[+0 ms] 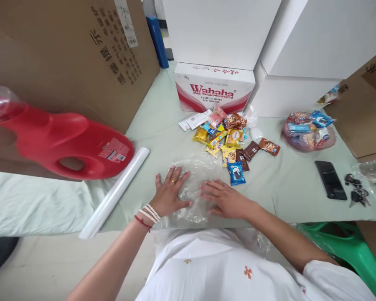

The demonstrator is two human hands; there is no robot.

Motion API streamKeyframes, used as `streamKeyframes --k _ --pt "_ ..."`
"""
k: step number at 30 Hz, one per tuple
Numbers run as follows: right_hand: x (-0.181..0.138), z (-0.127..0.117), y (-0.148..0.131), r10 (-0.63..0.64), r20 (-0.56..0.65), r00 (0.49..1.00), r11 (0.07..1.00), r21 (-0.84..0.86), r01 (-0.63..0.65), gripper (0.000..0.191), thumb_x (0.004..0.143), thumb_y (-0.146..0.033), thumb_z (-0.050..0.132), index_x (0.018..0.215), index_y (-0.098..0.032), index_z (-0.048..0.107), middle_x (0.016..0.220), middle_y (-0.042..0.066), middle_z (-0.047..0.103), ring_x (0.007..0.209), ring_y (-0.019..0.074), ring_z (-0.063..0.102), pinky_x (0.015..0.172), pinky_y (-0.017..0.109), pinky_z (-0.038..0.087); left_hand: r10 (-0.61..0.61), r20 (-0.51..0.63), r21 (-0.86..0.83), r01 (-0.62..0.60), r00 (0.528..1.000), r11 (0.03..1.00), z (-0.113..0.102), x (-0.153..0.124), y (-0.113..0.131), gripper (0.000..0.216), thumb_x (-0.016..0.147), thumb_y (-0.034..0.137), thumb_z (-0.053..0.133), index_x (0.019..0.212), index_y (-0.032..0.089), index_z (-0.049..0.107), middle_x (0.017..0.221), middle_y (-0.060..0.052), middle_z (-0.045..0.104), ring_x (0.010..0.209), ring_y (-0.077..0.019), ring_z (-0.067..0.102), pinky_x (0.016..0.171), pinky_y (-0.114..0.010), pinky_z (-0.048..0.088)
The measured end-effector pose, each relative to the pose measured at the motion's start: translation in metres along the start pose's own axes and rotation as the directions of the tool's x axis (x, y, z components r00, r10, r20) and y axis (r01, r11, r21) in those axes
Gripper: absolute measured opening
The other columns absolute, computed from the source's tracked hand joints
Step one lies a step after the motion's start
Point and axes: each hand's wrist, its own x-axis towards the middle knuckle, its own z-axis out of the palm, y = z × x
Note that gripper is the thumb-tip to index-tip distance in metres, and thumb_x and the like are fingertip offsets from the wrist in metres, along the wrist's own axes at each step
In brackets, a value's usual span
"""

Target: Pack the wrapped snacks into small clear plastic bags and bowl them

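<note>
My left hand [170, 193] lies flat with fingers spread on a clear plastic bag [196, 173] that is stretched out on the pale green table cover [163, 125]. My right hand [224, 199] also rests flat on the same bag, fingers together and pointing left. Neither hand holds anything. Just beyond the bag lies a heap of small snack packets [225, 140], with a blue packet [237, 173] nearest my right hand.
A red detergent jug [69, 144] lies on its side at the left beside a roll of clear bags [115, 191]. A Wahaha carton [214, 88] and large boxes stand behind. At right are a filled snack bag [308, 131], a phone [330, 179] and keys [357, 194].
</note>
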Motion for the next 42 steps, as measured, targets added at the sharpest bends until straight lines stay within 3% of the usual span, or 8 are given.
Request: streamKeyframes --k 7,11,16,26,31,35,38,42 --pt "-0.053 0.004 0.024 0.196 -0.025 0.980 0.976 0.098 -0.193 0.045 0.102 -0.029 0.058 0.147 -0.023 0.059 0.161 0.013 0.047 0.155 0.0294 0.034 0.122 0.056 0.039 -0.114 -0.242 -0.218 0.060 0.964 0.974 -0.017 -0.030 -0.088 0.065 0.084 0.038 0.057 0.147 0.022 0.054 0.162 -0.014 0.046 0.151 -0.0340 0.039 0.122 -0.056 0.034" --pt "-0.051 -0.007 0.015 0.192 -0.142 0.971 0.973 0.154 -0.170 0.040 0.102 -0.023 0.055 0.142 -0.023 0.062 0.161 0.015 0.046 0.154 0.0293 0.036 0.122 0.056 0.040 -0.515 -0.434 -0.501 0.278 0.739 0.820 0.000 -0.035 -0.044 0.038 0.093 0.047 0.047 0.107 0.019 0.067 0.105 -0.012 0.073 0.099 -0.0260 0.070 0.090 -0.041 0.057" --pt "-0.033 0.011 -0.009 0.154 -0.048 0.987 0.987 0.063 -0.151 0.047 0.100 -0.036 0.063 0.145 -0.023 0.060 0.161 0.012 0.047 0.155 0.0321 0.035 0.125 0.059 0.034 -0.369 -0.433 -0.398 0.192 0.822 0.897 0.016 -0.028 0.024 0.028 0.089 0.048 0.058 0.086 0.021 0.069 0.104 -0.013 0.074 0.107 -0.0301 0.065 0.093 -0.044 0.052" --pt "-0.055 0.018 -0.003 0.175 -0.055 0.983 0.981 0.091 -0.169 0.041 0.103 -0.029 0.057 0.143 -0.026 0.063 0.155 0.007 0.055 0.154 0.0285 0.037 0.124 0.057 0.037 -0.563 0.231 -0.897 0.398 0.794 0.193 0.007 -0.076 -0.016 0.052 0.069 0.069 0.073 0.067 0.020 0.054 0.048 0.009 0.042 0.041 -0.0079 0.038 0.042 -0.021 0.029" --pt "-0.058 0.016 -0.004 0.190 -0.072 0.979 0.977 0.113 -0.181 0.036 0.103 -0.024 0.057 0.137 -0.026 0.068 0.151 0.007 0.059 0.153 0.0279 0.038 0.124 0.058 0.037 -0.714 0.084 -0.813 0.462 0.695 0.354 0.009 -0.085 -0.027 0.038 0.078 0.058 0.063 0.078 0.020 0.061 0.051 0.005 0.051 0.045 -0.0127 0.048 0.047 -0.024 0.039" --pt "-0.060 0.018 -0.007 0.235 -0.069 0.969 0.970 0.070 -0.231 0.039 0.102 -0.022 0.056 0.140 -0.029 0.066 0.152 0.007 0.059 0.153 0.0300 0.038 0.123 0.062 0.036 -0.675 -0.461 -0.555 0.406 0.577 0.726 -0.004 -0.079 -0.003 0.028 0.090 0.045 0.054 0.097 0.020 0.066 0.089 -0.008 0.072 0.083 -0.0230 0.069 0.076 -0.037 0.056" --pt "-0.057 0.021 -0.013 0.268 -0.069 0.961 0.963 0.039 -0.266 0.042 0.102 -0.021 0.055 0.143 -0.030 0.063 0.155 0.007 0.056 0.154 0.0304 0.036 0.124 0.065 0.033 -0.193 -0.627 -0.198 0.086 0.755 0.976 -0.007 -0.067 0.034 0.028 0.097 0.035 0.051 0.111 0.019 0.070 0.117 -0.015 0.073 0.122 -0.0285 0.065 0.108 -0.047 0.048" --pt "-0.064 0.024 -0.024 0.302 -0.042 0.953 0.953 -0.011 -0.302 0.045 0.104 -0.025 0.054 0.149 -0.029 0.058 0.160 0.008 0.049 0.155 0.0290 0.034 0.126 0.063 0.029 0.183 -0.329 0.017 -0.188 0.927 0.982 0.009 -0.048 0.046 0.044 0.102 0.030 0.044 0.141 0.025 0.062 0.150 -0.013 0.061 0.144 -0.0292 0.051 0.126 -0.055 0.024"
